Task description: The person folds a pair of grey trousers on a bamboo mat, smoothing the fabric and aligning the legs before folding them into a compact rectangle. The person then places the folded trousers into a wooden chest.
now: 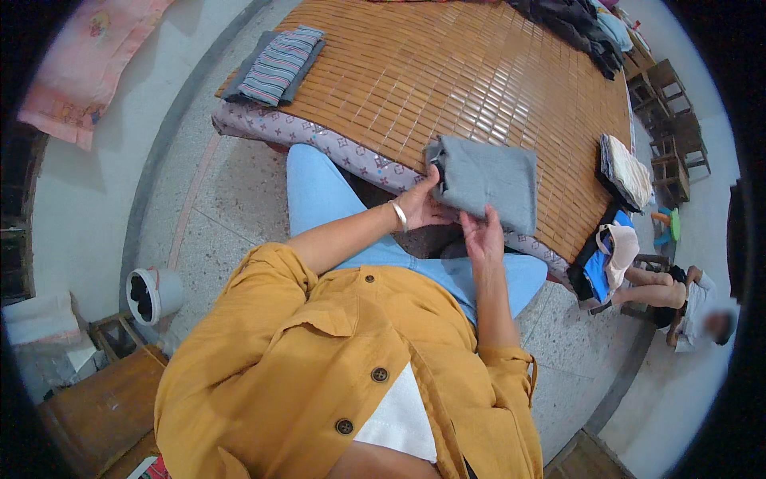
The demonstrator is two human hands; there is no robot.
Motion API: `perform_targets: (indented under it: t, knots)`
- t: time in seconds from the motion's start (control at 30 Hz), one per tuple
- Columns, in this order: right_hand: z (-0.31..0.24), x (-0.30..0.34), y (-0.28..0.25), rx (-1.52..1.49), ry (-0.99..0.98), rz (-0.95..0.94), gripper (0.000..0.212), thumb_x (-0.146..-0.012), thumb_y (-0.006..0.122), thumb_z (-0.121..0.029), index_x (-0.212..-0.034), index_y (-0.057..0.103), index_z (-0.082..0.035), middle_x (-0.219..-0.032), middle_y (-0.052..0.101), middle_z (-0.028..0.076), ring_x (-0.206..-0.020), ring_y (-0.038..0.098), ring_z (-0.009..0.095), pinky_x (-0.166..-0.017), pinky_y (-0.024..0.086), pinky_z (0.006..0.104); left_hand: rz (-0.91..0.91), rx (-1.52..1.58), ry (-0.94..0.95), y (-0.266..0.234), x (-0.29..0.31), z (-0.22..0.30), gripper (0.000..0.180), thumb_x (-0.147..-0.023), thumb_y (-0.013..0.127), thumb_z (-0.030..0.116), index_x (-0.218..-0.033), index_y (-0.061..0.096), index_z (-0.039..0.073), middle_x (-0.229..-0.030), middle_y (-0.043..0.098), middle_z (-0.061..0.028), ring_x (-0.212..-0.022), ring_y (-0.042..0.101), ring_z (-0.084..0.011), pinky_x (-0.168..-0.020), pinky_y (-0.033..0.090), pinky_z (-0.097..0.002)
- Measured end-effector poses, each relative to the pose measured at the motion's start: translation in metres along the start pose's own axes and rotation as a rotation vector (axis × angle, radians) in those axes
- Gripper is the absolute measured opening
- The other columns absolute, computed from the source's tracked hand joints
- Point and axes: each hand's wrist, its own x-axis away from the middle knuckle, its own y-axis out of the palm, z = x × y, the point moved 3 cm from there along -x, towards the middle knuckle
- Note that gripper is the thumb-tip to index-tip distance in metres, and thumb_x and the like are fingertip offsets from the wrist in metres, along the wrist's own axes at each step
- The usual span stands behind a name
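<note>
A folded grey garment (488, 182) lies at the near edge of the bed's slatted bamboo mat (383, 88). My left hand (421, 206) holds its left side, thumb at the edge and a bracelet on the wrist. Palm up, my right hand (483, 235) grips the near edge, with some of its fingers hidden by the cloth. Dark fabric peeks out at the garment's left side. Farther left on the mat, a folded striped garment (281, 65) rests on a darker grey folded one (254, 72).
Folded clothes (626, 172) and a beige bra (621, 254) on blue and black cloth lie along the mat's right side. Dark clothing (570, 32) is heaped at the far end. A person (690, 303) sits at the right near wooden stools (672, 144). A white bucket (155, 294) stands at left.
</note>
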Motion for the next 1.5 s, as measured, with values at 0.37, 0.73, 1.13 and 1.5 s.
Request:
perform_targets:
  t: [0.37,0.73,1.13,1.5]
  knots:
    - [0.011,0.059,0.019,0.103,0.069,-0.061,0.043,-0.087,0.049,-0.035,-0.112,0.044,0.001,-0.115,0.046,0.021,-0.107,0.049,0.037,-0.086,0.046,0.0453,0.398,-0.329,0.138,0.018,-0.023,0.031,0.035,-0.08,0.062,0.014,-0.11,0.053,-0.003,-0.102,0.061,-0.0143,-0.089,0.061,-0.0238,-0.079,0.051,-0.0357]
    - [0.014,0.034,-0.003,0.141,0.234,-0.097,0.04,-0.087,0.045,-0.04,-0.103,0.052,-0.003,-0.097,0.06,0.014,-0.082,0.061,0.026,-0.066,0.052,0.036,0.632,-0.577,0.437,0.092,0.083,0.238,0.044,-0.081,0.062,0.026,-0.118,0.048,0.006,-0.111,0.057,-0.0091,-0.099,0.055,-0.0211,-0.082,0.048,-0.0367]
    - [0.022,0.02,-0.003,0.215,0.278,0.027,0.029,-0.086,0.048,-0.034,-0.094,0.057,-0.008,-0.084,0.062,0.006,-0.068,0.058,0.019,-0.057,0.047,0.0295,0.663,-0.116,1.204,-0.084,0.174,0.405,0.047,-0.077,0.066,0.016,-0.118,0.045,0.01,-0.115,0.052,-0.0088,-0.102,0.052,-0.0264,-0.079,0.05,-0.0433]
    - [0.033,0.006,-0.013,0.294,0.289,0.017,0.03,-0.087,0.048,-0.035,-0.099,0.055,-0.008,-0.085,0.062,0.008,-0.071,0.058,0.019,-0.061,0.047,0.0314,0.771,0.137,0.886,-0.247,0.165,0.363,0.049,-0.079,0.065,0.012,-0.121,0.041,0.001,-0.117,0.05,-0.0134,-0.104,0.051,-0.0305,-0.085,0.046,-0.0493]
